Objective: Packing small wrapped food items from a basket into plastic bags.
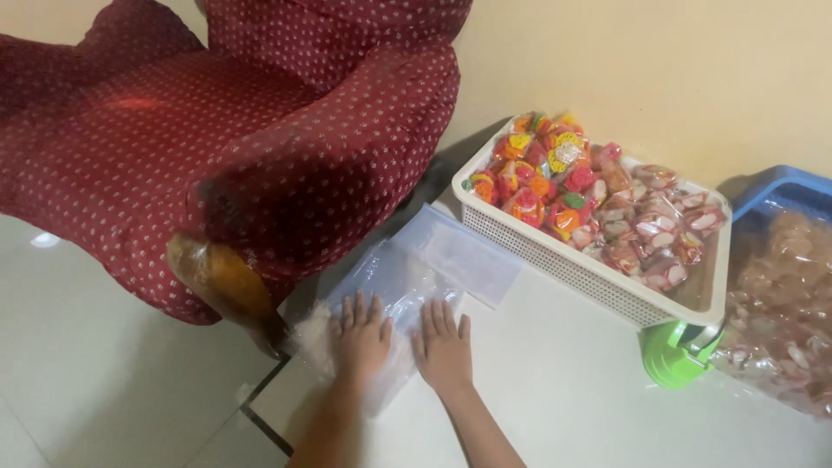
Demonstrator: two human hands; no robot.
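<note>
Both of my hands lie flat, palms down, on a clear plastic bag [416,277] spread on the white tiled floor. My left hand [361,340] presses the bag's near left part, with fingers together. My right hand [442,345] rests beside it, almost touching it, fingers pointing away from me. The bag's far end [468,253] is folded and reaches toward a white basket. Neither hand grips anything; both only press down on the plastic.
A white perforated basket [563,264] of small colourful wrapped snacks stands at the right. A green object [676,355] sits under its near corner. A blue tub [784,186] with a clear bag of snacks is far right. A red dotted armchair [260,147] fills the left.
</note>
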